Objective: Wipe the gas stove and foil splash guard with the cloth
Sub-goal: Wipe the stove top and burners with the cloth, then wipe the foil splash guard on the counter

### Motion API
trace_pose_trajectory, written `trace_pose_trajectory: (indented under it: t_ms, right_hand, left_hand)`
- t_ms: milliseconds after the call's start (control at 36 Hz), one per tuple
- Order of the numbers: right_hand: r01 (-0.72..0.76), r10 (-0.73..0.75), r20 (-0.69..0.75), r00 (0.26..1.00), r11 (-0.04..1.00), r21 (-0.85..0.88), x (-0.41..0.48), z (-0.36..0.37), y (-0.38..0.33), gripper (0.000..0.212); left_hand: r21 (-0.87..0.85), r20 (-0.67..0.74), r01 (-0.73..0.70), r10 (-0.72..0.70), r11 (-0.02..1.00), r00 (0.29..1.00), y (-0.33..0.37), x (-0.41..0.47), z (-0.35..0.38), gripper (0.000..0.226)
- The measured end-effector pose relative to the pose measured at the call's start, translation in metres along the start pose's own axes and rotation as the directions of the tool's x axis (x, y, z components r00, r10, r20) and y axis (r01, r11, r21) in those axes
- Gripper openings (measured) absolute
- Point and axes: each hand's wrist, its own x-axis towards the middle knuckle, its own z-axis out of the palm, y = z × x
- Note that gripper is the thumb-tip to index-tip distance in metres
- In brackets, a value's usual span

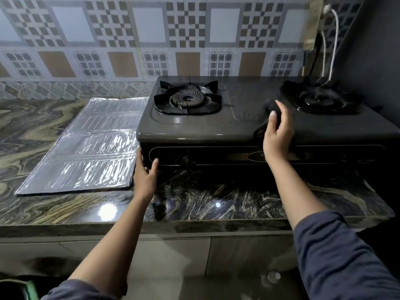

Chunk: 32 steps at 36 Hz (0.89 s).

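Observation:
A dark two-burner gas stove [238,131] stands on the marble counter, with one burner at the left [187,100] and one at the right [322,100]. My right hand [278,135] presses a dark cloth [273,109] onto the stove top between the burners, near the front edge. My left hand [146,172] grips the stove's front left corner, thumb on the front panel. The silver foil splash guard [86,148] lies flat on the counter, left of the stove and touching its side.
The marble counter [216,202] runs along a patterned tile wall [151,40]. White and dark cables [331,46] hang at the back right behind the stove. Cabinet doors [173,256] sit below the counter's front edge.

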Motion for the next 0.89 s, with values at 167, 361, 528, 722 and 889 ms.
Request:
trace_pose_trajectory:
  t_ms: [167, 361, 528, 722, 889]
  right_hand:
    - [-0.014, 0.005, 0.137, 0.991, 0.998, 0.063, -0.015, 0.02, -0.028, 0.032]
    - [0.037, -0.071, 0.259, 0.963, 0.99, 0.135, -0.026, 0.056, -0.061, 0.034]
    - [0.06, -0.124, 0.318, 0.94, 0.978, 0.201, -0.032, 0.108, -0.098, 0.032]
    - [0.082, -0.186, 0.386, 0.903, 0.959, 0.271, -0.032, 0.189, -0.142, 0.032]
    - [0.057, -0.172, 0.397, 0.902, 0.957, 0.286, -0.026, 0.284, -0.172, 0.032]
  left_hand:
    - [-0.004, 0.006, 0.029, -0.029, 1.0, 1.0, 0.009, -0.001, -0.007, 0.063]
    - [0.084, 0.097, 0.029, -0.037, 0.996, 0.995, 0.022, 0.001, -0.037, 0.048]
    - [0.23, 0.057, 0.016, -0.03, 0.973, 0.998, 0.031, 0.026, -0.08, 0.042]
    - [0.476, 0.057, -0.063, 0.041, 0.877, 0.998, 0.037, 0.086, -0.139, 0.047]
    - [0.611, 0.065, -0.087, 0.06, 0.787, 0.996, 0.031, 0.174, -0.195, 0.051]
